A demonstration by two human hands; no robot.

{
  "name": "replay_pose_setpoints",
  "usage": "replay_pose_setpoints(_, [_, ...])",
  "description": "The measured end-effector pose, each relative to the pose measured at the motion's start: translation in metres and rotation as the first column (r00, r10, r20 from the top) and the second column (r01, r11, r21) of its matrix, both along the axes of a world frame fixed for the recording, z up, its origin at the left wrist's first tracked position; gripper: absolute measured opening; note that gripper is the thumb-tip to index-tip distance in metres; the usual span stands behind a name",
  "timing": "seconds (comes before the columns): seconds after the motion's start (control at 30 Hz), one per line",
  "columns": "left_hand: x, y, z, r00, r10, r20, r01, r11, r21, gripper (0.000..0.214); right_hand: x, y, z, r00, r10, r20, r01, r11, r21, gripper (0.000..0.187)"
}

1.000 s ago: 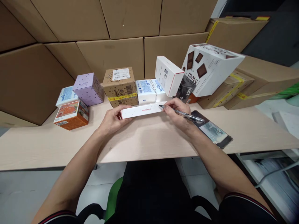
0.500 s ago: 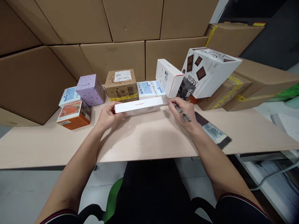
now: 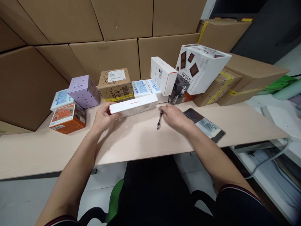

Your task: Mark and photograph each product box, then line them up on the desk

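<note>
My left hand (image 3: 103, 116) is closed around the left end of a slim white box (image 3: 134, 105) with red lettering, its thumb along the near side. To the right of that box, my right hand (image 3: 174, 116) pinches a dark pen (image 3: 159, 120) low over the table. The pen points towards me, apart from the slim box. Just beyond the right hand stand a black box marked 20% (image 3: 179, 91) and an upright white box (image 3: 164, 75). A dark tablet-like flat object (image 3: 205, 124) lies beside the right forearm.
At the left are an orange box (image 3: 68, 118), a purple box (image 3: 84, 91) and a blue-and-white box (image 3: 60, 99). A small brown carton (image 3: 115, 84) stands behind the slim box. A big white chocolate-print box (image 3: 202, 69) leans at the right. Stacked cardboard cartons (image 3: 105, 59) wall the back.
The pen has swung in my right hand, from lying across the hand to pointing towards me on its left side. The view has shifted slightly; my left hand keeps its hold on the box.
</note>
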State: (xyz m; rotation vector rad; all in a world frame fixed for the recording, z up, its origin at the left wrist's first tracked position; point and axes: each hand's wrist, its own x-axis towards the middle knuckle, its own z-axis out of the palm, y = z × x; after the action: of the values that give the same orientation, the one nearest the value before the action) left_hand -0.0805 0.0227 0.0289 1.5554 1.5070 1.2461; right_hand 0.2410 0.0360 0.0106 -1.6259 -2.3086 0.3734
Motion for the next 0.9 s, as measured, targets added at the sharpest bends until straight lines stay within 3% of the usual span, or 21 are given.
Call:
replay_pose_setpoints(0.07, [0.0,0.001,0.0,1.0,-0.009,-0.007,0.009,1.0,0.002,0.048,0.02,-0.007,0.006,0.992,-0.041,-0.121,0.046,0.998,0.038,0.037])
replay_pose_setpoints(0.13, [0.0,0.001,-0.001,1.0,-0.014,0.001,0.014,1.0,0.002,0.048,0.048,-0.019,0.01,0.968,-0.159,-0.193,0.18,0.979,0.097,0.042])
replay_pose_setpoints(0.23, [-0.001,0.002,-0.002,1.0,-0.008,0.018,0.008,1.0,0.003,0.048,0.094,-0.046,0.008,0.936,-0.341,-0.083,0.35,0.926,0.141,0.052])
replay_pose_setpoints(0.3, [-0.001,0.002,-0.002,1.0,-0.01,0.015,0.01,1.0,0.001,0.048,0.117,-0.063,0.001,0.906,-0.419,0.066,0.419,0.908,0.013,0.073])
replay_pose_setpoints(0.4, [0.0,0.0,-0.001,1.0,-0.021,-0.003,0.021,1.0,0.007,0.046,0.134,-0.08,-0.014,0.894,-0.402,0.197,0.428,0.897,-0.111,0.088])
replay_pose_setpoints(0.5, [0.003,-0.001,-0.001,1.0,-0.022,0.016,0.022,0.999,0.025,0.047,0.134,-0.084,-0.025,0.913,-0.375,0.16,0.384,0.923,-0.029,0.081])
replay_pose_setpoints(0.63, [0.006,-0.001,-0.002,0.998,-0.017,0.063,0.015,1.0,0.025,0.051,0.125,-0.084,-0.024,0.936,-0.34,0.086,0.335,0.94,0.067,0.076])
replay_pose_setpoints(0.73, [0.005,0.0,-0.004,0.997,-0.022,0.075,0.021,1.0,0.017,0.052,0.116,-0.091,-0.016,0.943,-0.329,-0.052,0.332,0.942,0.05,0.076])
replay_pose_setpoints(0.8, [0.004,0.0,-0.004,0.998,-0.024,0.062,0.023,1.0,0.018,0.052,0.106,-0.097,-0.009,0.91,-0.316,-0.269,0.309,0.948,-0.072,0.073])
replay_pose_setpoints(0.83, [0.004,-0.001,-0.004,0.998,-0.025,0.055,0.024,0.999,0.021,0.051,0.099,-0.098,-0.005,0.863,-0.302,-0.406,0.26,0.953,-0.157,0.071])
replay_pose_setpoints(0.9, [0.005,-0.002,-0.003,0.998,-0.031,0.049,0.03,0.999,0.027,0.051,0.079,-0.098,0.004,0.681,-0.271,-0.68,0.082,0.951,-0.297,0.068])
